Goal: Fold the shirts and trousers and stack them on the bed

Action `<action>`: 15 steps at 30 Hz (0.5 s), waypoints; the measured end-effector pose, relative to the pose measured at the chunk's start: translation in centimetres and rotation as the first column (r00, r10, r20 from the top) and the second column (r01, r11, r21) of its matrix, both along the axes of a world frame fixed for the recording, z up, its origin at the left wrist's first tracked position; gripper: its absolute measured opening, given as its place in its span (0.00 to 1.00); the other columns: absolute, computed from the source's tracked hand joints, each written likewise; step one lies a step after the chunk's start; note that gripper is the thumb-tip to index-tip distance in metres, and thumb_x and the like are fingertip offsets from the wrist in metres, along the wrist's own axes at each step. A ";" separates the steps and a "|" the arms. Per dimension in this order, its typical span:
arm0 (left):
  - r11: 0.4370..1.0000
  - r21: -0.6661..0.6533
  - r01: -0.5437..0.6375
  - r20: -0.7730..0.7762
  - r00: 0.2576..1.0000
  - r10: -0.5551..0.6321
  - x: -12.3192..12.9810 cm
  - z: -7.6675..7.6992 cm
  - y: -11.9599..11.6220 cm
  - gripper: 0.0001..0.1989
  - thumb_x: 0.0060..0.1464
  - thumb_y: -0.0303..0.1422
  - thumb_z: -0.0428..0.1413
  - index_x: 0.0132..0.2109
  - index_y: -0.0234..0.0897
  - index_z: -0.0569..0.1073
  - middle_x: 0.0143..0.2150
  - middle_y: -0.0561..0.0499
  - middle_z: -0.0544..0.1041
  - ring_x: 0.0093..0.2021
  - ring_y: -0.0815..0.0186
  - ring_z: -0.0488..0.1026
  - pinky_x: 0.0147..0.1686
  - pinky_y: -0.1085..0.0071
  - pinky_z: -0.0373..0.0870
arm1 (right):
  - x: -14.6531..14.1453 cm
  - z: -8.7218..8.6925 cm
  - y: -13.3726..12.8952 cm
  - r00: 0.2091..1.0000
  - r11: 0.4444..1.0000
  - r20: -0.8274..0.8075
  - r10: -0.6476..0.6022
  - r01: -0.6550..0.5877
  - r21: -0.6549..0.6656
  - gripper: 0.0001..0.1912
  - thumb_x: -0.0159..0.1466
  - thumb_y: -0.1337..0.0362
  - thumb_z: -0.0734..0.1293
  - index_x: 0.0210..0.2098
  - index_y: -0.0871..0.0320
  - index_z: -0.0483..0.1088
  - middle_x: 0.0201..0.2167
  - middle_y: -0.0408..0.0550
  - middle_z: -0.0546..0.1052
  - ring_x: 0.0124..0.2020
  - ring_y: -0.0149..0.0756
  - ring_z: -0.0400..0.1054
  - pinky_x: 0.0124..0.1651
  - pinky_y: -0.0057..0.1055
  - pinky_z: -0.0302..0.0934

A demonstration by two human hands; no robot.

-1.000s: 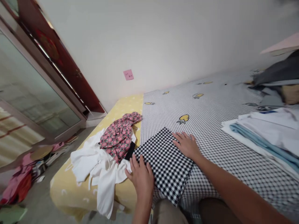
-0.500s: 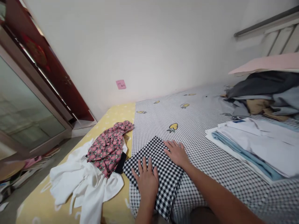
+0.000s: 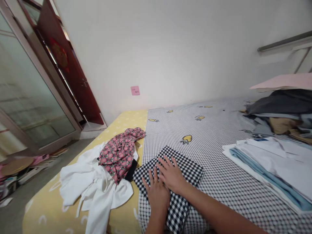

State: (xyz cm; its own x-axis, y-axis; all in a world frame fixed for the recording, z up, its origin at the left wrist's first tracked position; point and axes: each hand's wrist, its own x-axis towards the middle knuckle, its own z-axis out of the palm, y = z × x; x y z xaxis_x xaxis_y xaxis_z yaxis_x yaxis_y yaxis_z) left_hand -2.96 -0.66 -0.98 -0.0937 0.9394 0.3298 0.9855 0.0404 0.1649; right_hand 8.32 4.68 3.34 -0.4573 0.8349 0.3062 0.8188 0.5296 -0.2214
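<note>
One folded black-and-white checked cloth (image 3: 188, 165) lies at a slant, mostly on the finely checked sheet (image 3: 214, 143), with its left corner just over the yellow sheet (image 3: 122, 217). The left hand (image 3: 158, 195) is open and rests on the cloth, palm down, fingers spread. The right hand (image 3: 173, 177), also open and palm down, lies on the cloth just beside the left and a little farther forward; whether the two hands touch is hard to tell.

To the left, a rumpled pink floral garment (image 3: 119, 152) lies on top of loose white clothes (image 3: 95, 190), with a black piece of fabric (image 3: 131, 169) near the cloth's corner. Well to the right, folded white and blue clothes (image 3: 268, 165) lie in a stack, and dark clothes (image 3: 280, 103) are heaped behind them.
</note>
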 end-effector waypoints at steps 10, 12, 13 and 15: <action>0.998 0.060 -0.025 -0.026 0.999 0.026 0.2 -0.6 0.4 0.25 0.67 0.39 0.45 0.68 0.47 0.65 0.73 0.50 0.59 0.74 0.49 0.53 0.72 0.35 0.37 | -0.7 -1.2 7.5 0.980 0.951 0.062 -0.190 0.199 -0.235 0.36 0.73 0.43 0.44 0.74 0.50 0.51 0.76 0.45 0.49 0.77 0.52 0.34 0.73 0.64 0.28; 0.998 0.058 -0.027 -0.040 0.999 0.029 0.1 -0.6 0.4 0.25 0.67 0.39 0.44 0.68 0.48 0.65 0.73 0.51 0.59 0.74 0.50 0.53 0.71 0.35 0.38 | -1.0 -0.9 8.4 0.976 0.941 0.063 -0.207 0.216 -0.262 0.37 0.73 0.43 0.43 0.75 0.51 0.50 0.76 0.44 0.48 0.77 0.53 0.33 0.73 0.65 0.28; 0.998 0.058 -0.027 -0.047 0.998 0.030 0.1 -0.7 0.4 0.25 0.67 0.39 0.44 0.68 0.48 0.65 0.73 0.51 0.60 0.74 0.50 0.53 0.71 0.35 0.38 | -1.1 -0.8 8.7 0.975 0.936 0.068 -0.210 0.221 -0.274 0.37 0.73 0.42 0.43 0.75 0.51 0.49 0.76 0.44 0.47 0.77 0.54 0.33 0.73 0.65 0.28; 0.998 0.057 -0.024 -0.058 0.998 0.027 0.0 -0.6 0.4 0.25 0.67 0.39 0.44 0.69 0.48 0.65 0.73 0.51 0.60 0.75 0.50 0.53 0.72 0.35 0.38 | -1.1 -0.7 8.8 0.974 0.930 0.078 -0.213 0.227 -0.290 0.37 0.73 0.42 0.43 0.75 0.51 0.49 0.77 0.44 0.47 0.77 0.54 0.33 0.73 0.64 0.29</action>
